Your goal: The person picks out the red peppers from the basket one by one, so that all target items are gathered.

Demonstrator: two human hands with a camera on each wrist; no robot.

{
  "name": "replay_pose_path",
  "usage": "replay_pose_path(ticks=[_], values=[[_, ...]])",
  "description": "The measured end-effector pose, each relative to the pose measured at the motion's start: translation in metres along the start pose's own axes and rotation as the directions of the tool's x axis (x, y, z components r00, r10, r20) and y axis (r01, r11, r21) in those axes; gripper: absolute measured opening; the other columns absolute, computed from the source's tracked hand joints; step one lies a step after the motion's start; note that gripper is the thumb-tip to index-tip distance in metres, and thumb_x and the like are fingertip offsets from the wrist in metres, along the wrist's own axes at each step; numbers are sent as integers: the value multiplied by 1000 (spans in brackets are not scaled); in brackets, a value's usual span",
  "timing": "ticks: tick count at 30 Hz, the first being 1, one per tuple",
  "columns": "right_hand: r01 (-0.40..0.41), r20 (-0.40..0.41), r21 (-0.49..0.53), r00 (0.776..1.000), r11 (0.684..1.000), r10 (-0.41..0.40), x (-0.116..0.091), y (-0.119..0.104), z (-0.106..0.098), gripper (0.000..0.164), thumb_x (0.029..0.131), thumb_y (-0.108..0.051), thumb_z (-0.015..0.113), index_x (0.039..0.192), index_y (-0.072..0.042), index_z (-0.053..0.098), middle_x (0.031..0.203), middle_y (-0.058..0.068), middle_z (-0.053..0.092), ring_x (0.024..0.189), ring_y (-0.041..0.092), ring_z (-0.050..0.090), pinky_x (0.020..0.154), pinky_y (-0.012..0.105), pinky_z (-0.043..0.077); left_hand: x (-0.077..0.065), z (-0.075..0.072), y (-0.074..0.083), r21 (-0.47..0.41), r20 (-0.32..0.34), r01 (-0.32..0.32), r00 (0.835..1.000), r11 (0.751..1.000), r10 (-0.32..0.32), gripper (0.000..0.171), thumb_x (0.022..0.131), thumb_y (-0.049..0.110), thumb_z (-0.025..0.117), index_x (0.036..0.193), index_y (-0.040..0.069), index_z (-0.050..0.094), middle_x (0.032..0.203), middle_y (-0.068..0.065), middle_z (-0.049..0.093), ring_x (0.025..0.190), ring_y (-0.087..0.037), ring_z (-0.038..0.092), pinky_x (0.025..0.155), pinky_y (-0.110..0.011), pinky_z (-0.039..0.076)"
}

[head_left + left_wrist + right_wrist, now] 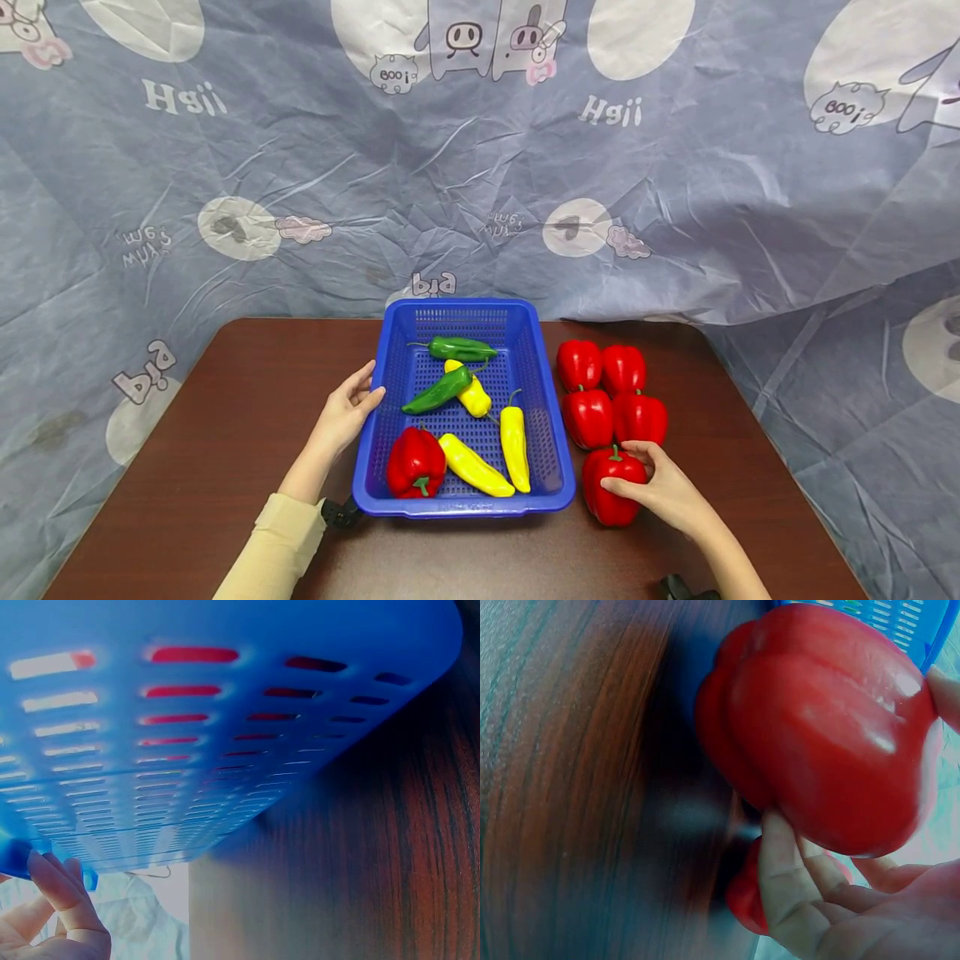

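My left hand [345, 412] grips the left rim of a blue plastic basket [465, 507], thumb over the edge. In the left wrist view its fingers [64, 896] curl at the rim. To the basket's right, my right hand [671, 492] holds a red bell pepper [609, 504] between thumb and fingers. The right wrist view shows this bell pepper [825, 727] close up, fingers under it. Inside the basket are another red bell pepper [411, 457], two green peppers [438, 392] and three long yellow peppers [513, 450].
Several more red bell peppers [588, 417] stand in two rows right of the basket, just beyond my right hand. Everything rests on a brown wood-grain table [262, 392]. A grey-blue printed cloth [412, 167] hangs behind its far edge.
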State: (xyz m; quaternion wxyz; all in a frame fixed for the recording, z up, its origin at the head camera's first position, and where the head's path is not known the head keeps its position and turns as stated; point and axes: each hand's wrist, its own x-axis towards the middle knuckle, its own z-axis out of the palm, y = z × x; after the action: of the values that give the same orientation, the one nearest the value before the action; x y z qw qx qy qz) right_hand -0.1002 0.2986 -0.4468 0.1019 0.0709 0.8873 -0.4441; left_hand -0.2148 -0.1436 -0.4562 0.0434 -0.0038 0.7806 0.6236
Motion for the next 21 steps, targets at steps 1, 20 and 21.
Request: replay_pose_path(ticks=[1, 20, 21], values=[[-5, -3, -2, 1000, 1000, 5, 0, 0, 0, 76, 83, -31, 78, 139, 1, 40, 129, 17, 57, 105, 19, 60, 79, 24, 51, 0, 0, 0, 0, 0, -5, 1000, 1000, 5, 60, 98, 10, 60, 153, 7, 35, 134, -25, 54, 95, -5, 62, 74, -15, 52], [-91, -86, -57, 993, 994, 86, 6, -2, 7, 76, 85, -46, 73, 137, 2, 43, 134, 25, 52, 120, 40, 55, 93, 48, 52, 2, 0, -2, 23, 4, 4, 1000, 1000, -4, 60, 99, 11, 59, 153, 9, 35, 133, -23, 54, 97, -7, 62, 75, -14, 51], [-97, -91, -58, 992, 994, 92, 6, -2, 7, 77, 85, -47, 73, 136, 2, 43, 133, 25, 53, 119, 39, 55, 91, 47, 53, 2, 0, -2, 23, 2, 4, 1000, 1000, -4, 60, 98, 11, 60, 153, 9, 35, 133, -23, 54, 97, -7, 62, 75, -14, 52]])
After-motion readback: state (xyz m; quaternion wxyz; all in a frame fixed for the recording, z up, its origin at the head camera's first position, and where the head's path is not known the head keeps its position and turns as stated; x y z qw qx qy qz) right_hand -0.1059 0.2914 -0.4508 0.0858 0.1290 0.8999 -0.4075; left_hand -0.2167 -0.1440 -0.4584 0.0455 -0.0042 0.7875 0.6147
